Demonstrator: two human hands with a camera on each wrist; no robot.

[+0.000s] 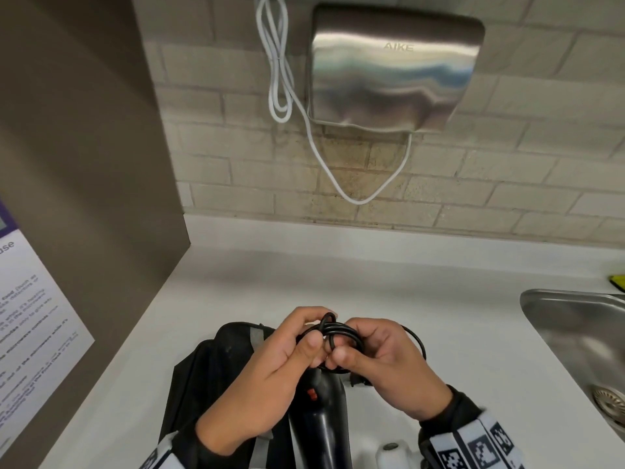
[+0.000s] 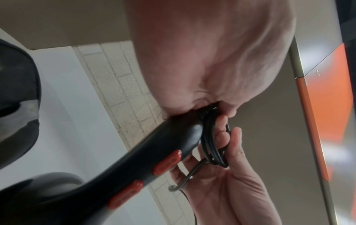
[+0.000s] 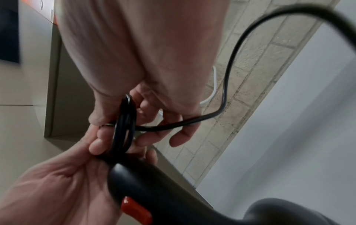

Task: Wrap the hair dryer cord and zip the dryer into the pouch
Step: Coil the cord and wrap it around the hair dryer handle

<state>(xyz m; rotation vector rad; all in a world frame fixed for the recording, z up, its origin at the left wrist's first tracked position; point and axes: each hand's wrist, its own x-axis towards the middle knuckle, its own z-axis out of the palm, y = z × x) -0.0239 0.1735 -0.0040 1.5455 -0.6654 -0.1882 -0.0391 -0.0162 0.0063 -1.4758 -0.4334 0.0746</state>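
Observation:
A black hair dryer (image 1: 319, 424) with red switches (image 2: 166, 162) lies handle-up above the white counter, below both hands. Its black cord (image 1: 338, 333) is gathered into a small coil of several loops at the handle's end. My left hand (image 1: 287, 353) grips the coil and the handle top (image 2: 183, 130). My right hand (image 1: 368, 353) pinches the coil from the other side (image 3: 123, 127), and a loose stretch of cord (image 3: 231, 64) loops out past it. The black pouch (image 1: 216, 370) lies on the counter under my left hand and the dryer.
A steel sink (image 1: 575, 340) sits at the right, with a yellow-green item (image 1: 618, 281) behind it. On the brick wall hangs a metal hand dryer (image 1: 392, 69) with a white cable (image 1: 280, 79). A brown panel (image 1: 84, 164) with a notice (image 1: 30, 299) stands at the left.

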